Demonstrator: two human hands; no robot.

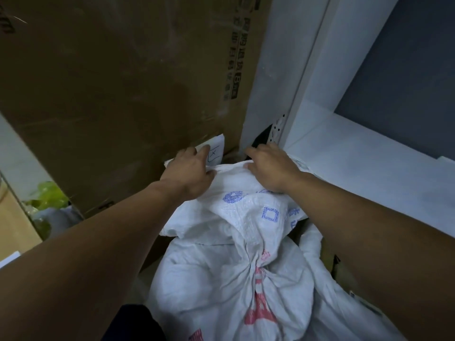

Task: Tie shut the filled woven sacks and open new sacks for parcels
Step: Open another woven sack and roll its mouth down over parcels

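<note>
So: a white woven sack with red print is parked at 6 o'clock, neck already knotted. A flatter white woven sack with blue print is draped over it toward 12. The left hand is laid on its far edge at 11, fingers fairly straight. The right hand is set there at 1, knuckles bent over the fold, and whether it's actually gripping can't be told. A big brown cardboard box is stood behind, around 10.
</note>
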